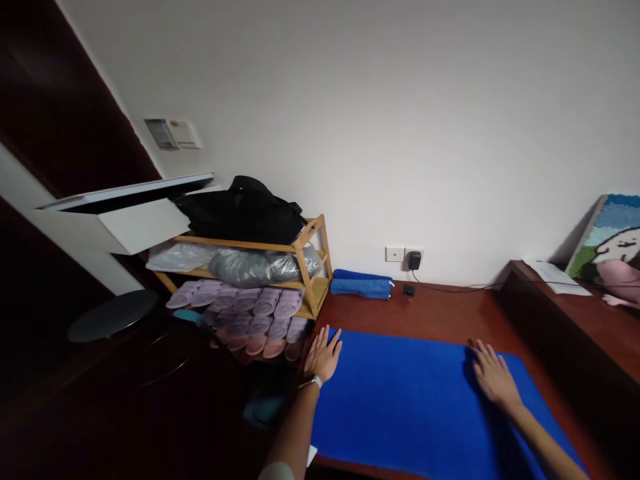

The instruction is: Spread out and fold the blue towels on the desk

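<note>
A bright blue mat [400, 393] lies flat on the reddish-brown tabletop [425, 307]. At its far left corner rests my left hand [323, 355], palm down with fingers spread and a band on the wrist. My right hand [494, 375] is over the far right part of the mat, fingers stretched out, holding nothing. Behind the mat, near the wall, sits a folded blue cloth [361, 287], touched by neither hand.
Left of the table stands a wooden rack [316, 293] with a black bag [245, 213], plastic-wrapped items and several slippers [265, 302]. A charger [413, 261] is plugged into the wall. Papers [557, 277], a picture and a pink toy lie on the raised right ledge.
</note>
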